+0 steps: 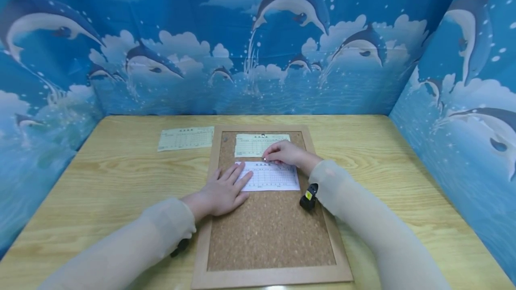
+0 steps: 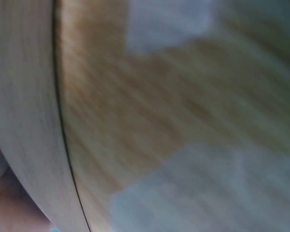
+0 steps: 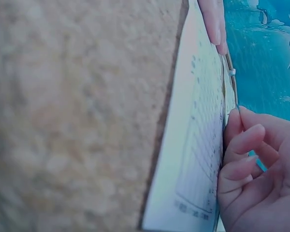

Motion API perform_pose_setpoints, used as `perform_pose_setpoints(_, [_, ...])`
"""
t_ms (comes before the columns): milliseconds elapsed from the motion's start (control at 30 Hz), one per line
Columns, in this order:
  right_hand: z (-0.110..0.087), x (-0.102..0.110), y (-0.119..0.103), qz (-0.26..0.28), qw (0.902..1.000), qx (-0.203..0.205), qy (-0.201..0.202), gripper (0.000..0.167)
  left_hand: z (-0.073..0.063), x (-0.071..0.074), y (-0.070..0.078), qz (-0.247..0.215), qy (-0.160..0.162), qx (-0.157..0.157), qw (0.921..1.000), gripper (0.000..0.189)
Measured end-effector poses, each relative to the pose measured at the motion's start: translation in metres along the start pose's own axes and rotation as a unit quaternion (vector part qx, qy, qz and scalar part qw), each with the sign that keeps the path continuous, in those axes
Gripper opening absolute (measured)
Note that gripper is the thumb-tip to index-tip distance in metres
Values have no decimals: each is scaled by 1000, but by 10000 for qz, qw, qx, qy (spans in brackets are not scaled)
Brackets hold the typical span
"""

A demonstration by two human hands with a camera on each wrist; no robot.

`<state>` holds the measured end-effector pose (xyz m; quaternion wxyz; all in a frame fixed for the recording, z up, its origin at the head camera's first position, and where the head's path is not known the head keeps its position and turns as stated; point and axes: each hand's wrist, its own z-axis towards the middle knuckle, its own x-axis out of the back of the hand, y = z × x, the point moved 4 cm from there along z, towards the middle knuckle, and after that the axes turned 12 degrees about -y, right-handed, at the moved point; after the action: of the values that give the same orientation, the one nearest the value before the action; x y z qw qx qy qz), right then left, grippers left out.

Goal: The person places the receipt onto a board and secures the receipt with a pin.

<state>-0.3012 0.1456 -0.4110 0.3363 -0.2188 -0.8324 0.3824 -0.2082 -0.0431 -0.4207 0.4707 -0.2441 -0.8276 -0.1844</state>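
Observation:
A white printed form (image 1: pixel 274 181) lies on the framed cork board (image 1: pixel 270 232). My left hand (image 1: pixel 225 191) rests with spread, straight fingers on the form's left end and the cork beside it. At the form's upper edge my right hand (image 1: pixel 284 153) pinches a small push pin (image 1: pixel 264 159) between thumb and index finger. In the right wrist view the curled fingers (image 3: pixel 244 145) sit against the form (image 3: pixel 193 159); the pin is mostly hidden. Just above is a pale green form (image 1: pixel 247 145), with another push pin (image 1: pixel 263 135) at its top edge.
Another pale green form (image 1: pixel 185 139) lies on the wooden table (image 1: pixel 133 182), left of the board. A small greyish pin-like spot (image 1: pixel 225 139) shows at the board's upper left. Dolphin-print curtains (image 1: pixel 181 88) stand behind and at both sides.

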Motion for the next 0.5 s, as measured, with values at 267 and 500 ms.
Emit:
perform_pose_setpoints(267, [1, 0, -4, -389, 9986, 152, -311, 19, 1, -1, -1, -18, -9, 0, 10000, 61])
perform_pose_setpoints(500, [-1, 1, -6, -469, 9980, 120, -407, 18, 0, 0, -1, -23, -3, -32, 10000, 61])
